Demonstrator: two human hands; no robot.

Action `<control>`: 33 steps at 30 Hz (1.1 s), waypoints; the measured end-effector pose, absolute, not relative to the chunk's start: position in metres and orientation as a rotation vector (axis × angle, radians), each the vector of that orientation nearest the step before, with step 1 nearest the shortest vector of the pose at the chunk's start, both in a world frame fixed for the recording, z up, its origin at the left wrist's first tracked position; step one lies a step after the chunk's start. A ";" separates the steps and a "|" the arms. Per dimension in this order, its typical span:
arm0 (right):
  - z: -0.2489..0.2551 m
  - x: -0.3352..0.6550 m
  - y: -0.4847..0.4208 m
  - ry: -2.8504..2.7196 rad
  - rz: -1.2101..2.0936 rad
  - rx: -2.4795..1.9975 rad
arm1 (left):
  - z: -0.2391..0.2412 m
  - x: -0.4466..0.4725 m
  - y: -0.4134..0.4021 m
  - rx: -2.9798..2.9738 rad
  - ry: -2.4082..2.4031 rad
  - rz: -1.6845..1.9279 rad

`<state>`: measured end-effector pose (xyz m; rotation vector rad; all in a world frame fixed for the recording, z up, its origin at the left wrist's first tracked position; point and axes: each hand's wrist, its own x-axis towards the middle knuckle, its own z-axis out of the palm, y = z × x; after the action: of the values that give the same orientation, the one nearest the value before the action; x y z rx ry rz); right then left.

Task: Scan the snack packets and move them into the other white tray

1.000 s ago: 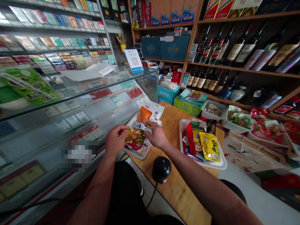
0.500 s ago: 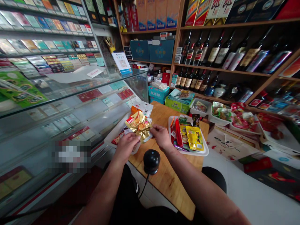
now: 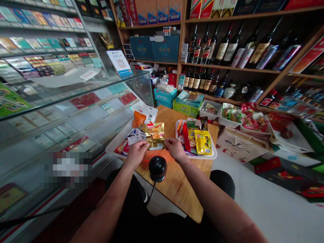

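A gold snack packet (image 3: 155, 135) hangs upright between my two hands, its printed front facing me. My left hand (image 3: 138, 152) pinches its lower left corner, and my right hand (image 3: 174, 147) grips the right edge. Just below the packet, a black dome-shaped device with a cable (image 3: 157, 168) stands on the wooden table (image 3: 182, 182). Left of the packet lies a white tray (image 3: 113, 143) of mixed snack packets, among them an orange packet (image 3: 139, 119). At the right, another white tray (image 3: 214, 153) holds a yellow packet (image 3: 203, 142) and a long red packet (image 3: 186, 136).
A glass display counter (image 3: 83, 114) with cigarette packs runs along the left. Beyond the table stand a green box (image 3: 186, 107) and trays of packaged food (image 3: 231, 114). Wooden shelves with bottles (image 3: 222, 50) fill the back. A paper bag (image 3: 241, 145) is on the right.
The gold packet has turned from a slant to upright and flat towards me, coming down closer to the black device. Both hands still hold it. The whole view has shifted slightly.
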<state>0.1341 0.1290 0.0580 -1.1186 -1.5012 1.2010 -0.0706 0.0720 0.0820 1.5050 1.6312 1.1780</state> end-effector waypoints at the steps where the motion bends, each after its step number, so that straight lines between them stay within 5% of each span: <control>1: 0.054 0.135 0.129 -1.532 1.163 -1.145 | 0.081 -0.071 0.073 1.552 1.647 1.169; 19: 0.031 0.130 0.114 -1.782 1.007 -1.367 | 0.039 -0.083 0.080 1.858 1.856 0.946; 33: 0.063 0.151 0.118 -1.634 0.882 -1.372 | 0.062 -0.053 0.095 1.758 1.732 1.074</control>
<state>0.1508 0.1180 0.0626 -1.3720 -1.6339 0.8815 -0.0526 0.0952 0.0618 1.7580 1.7317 1.0738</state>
